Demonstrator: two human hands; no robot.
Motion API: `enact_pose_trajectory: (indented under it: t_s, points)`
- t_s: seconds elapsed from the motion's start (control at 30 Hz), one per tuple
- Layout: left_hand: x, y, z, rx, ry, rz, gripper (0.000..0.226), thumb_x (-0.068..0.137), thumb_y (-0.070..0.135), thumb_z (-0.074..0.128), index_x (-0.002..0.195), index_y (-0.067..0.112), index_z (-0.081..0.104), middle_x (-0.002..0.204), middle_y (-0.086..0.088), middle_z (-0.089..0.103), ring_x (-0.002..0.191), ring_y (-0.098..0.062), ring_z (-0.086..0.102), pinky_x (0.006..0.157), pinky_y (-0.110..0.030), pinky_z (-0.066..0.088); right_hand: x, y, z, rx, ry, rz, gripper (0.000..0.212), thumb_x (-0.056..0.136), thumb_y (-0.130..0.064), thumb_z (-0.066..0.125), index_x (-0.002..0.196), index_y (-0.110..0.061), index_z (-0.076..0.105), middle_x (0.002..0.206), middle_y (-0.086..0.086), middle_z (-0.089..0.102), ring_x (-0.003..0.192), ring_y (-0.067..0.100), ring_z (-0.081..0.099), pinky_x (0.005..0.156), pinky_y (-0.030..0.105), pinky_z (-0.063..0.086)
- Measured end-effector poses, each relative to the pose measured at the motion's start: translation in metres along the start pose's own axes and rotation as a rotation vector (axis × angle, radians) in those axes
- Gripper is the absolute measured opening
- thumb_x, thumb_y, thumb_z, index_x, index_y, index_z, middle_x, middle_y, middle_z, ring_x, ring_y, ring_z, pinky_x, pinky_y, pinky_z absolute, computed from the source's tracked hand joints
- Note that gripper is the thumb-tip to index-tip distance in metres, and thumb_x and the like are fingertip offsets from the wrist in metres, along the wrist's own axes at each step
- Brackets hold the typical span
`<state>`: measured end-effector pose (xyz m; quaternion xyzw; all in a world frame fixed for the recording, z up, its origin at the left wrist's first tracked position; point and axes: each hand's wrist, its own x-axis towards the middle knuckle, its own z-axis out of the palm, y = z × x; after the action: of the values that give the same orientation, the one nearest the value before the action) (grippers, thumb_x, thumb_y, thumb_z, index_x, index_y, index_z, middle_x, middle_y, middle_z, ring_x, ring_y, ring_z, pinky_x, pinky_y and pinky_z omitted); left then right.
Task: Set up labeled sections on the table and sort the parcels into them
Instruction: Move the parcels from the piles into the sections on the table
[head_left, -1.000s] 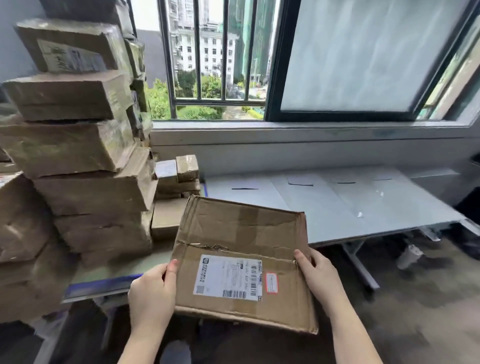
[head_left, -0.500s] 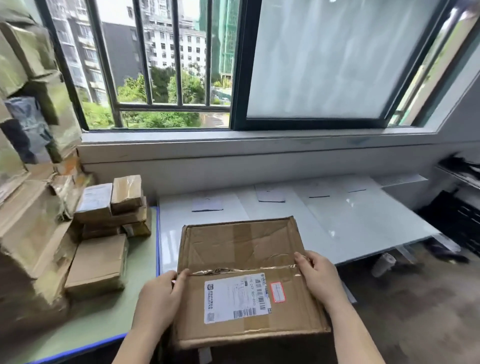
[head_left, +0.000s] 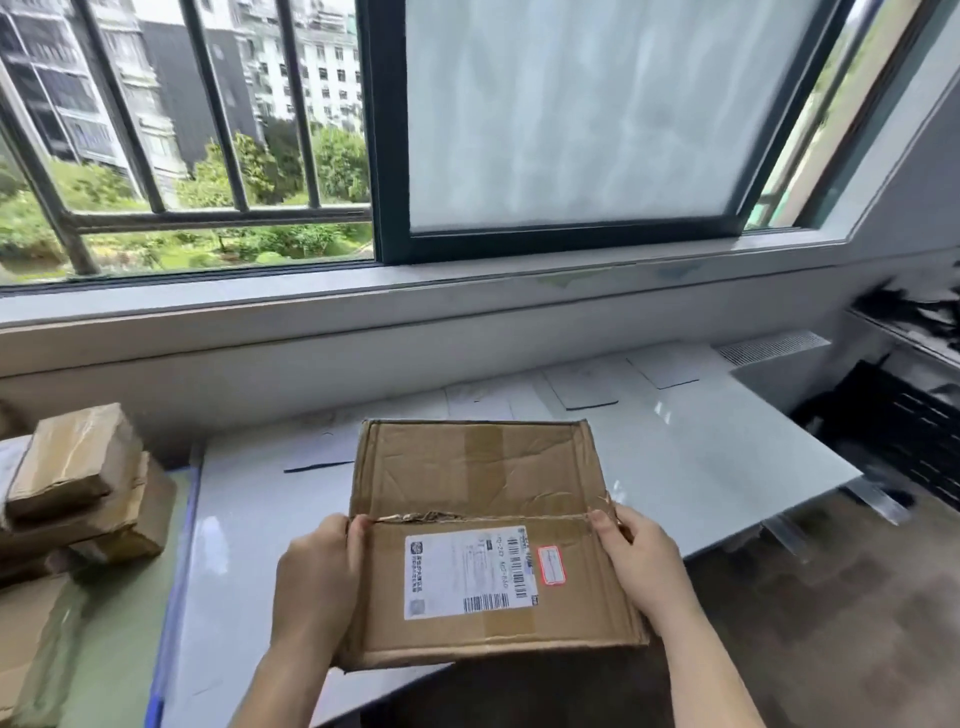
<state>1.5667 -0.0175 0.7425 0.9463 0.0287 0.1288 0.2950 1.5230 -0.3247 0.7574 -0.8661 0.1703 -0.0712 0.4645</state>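
Parcel (head_left: 483, 467) sits between our two hands over the near edge of the white table (head_left: 727, 467), its shipping label (head_left: 467, 571) facing up. Our left hand (head_left: 317, 587) grips its left edge with the thumb on top, and our right hand (head_left: 641, 566) grips the right edge likewise. Beyond our fingertips lie paper sheets (head_left: 587, 389). Left of our left hand, smaller boxes (head_left: 72, 462) are stacked.

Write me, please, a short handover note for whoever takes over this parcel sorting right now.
Hands: the left hand grips the left edge of the flat brown cardboard parcel with a white shipping label. The right hand grips its right edge, over the near edge of the white table.
Done: white paper section labels lie along the table's back.
Left: no parcel in view lies in a section. Place this one, then sort the stacked brown parcels on the left.
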Motion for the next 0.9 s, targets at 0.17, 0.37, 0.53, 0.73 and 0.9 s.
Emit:
enact_pose_trajectory:
  t_s: [0.17, 0.37, 0.53, 0.73, 0.9]
  points:
    - [0.02, 0.084, 0.066, 0.044, 0.025, 0.019, 0.033, 0.095, 0.019, 0.053, 0.065, 0.013, 0.04, 0.063, -0.019, 0.061, 0.06, -0.04, 0.056, 0.053, -0.033, 0.027, 0.067, 0.041, -0.057, -0.132, 0.056, -0.027, 0.024, 0.103, -0.034, 0.04, 0.092, -0.025, 0.059, 0.084, -0.01, 0.064, 0.081, 0.012, 0.058, 0.067, 0.029, 0.044]
    - [0.032, 0.182, 0.131, 0.159, -0.022, -0.002, 0.028, 0.102, 0.028, 0.029, 0.08, 0.013, 0.038, 0.075, -0.009, 0.06, 0.073, -0.034, 0.058, 0.058, -0.033, 0.03, 0.141, 0.082, -0.134, -0.264, 0.093, -0.06, 0.032, 0.105, -0.034, 0.031, 0.095, -0.017, 0.057, 0.086, 0.0, 0.063, 0.077, 0.018, 0.054, 0.061, 0.028, 0.037]
    - [0.048, 0.227, 0.166, 0.28, -0.024, -0.017, 0.031, 0.102, 0.031, 0.025, 0.081, 0.015, 0.042, 0.077, -0.005, 0.066, 0.065, -0.027, 0.053, 0.055, -0.031, 0.03, 0.2, 0.101, -0.169, -0.327, 0.111, -0.116, 0.031, 0.104, -0.03, 0.033, 0.11, -0.01, 0.056, 0.08, -0.001, 0.058, 0.069, 0.015, 0.052, 0.055, 0.026, 0.035]
    - [0.093, 0.251, 0.205, 0.249, 0.004, -0.025, 0.032, 0.1, 0.03, 0.036, 0.07, 0.018, 0.042, 0.069, -0.006, 0.066, 0.063, -0.032, 0.059, 0.052, -0.03, 0.026, 0.279, 0.112, -0.183, -0.312, 0.109, -0.147, 0.029, 0.103, -0.025, 0.041, 0.114, -0.008, 0.061, 0.091, 0.01, 0.067, 0.078, 0.025, 0.052, 0.064, 0.03, 0.036]
    - [0.136, 0.264, 0.241, 0.256, 0.019, 0.016, 0.032, 0.098, 0.026, 0.043, 0.067, 0.019, 0.042, 0.06, -0.005, 0.063, 0.054, -0.031, 0.057, 0.049, -0.028, 0.024, 0.335, 0.125, -0.187, -0.27, 0.119, -0.103, 0.027, 0.103, -0.024, 0.044, 0.107, -0.009, 0.066, 0.084, 0.006, 0.065, 0.081, 0.028, 0.055, 0.067, 0.032, 0.035]
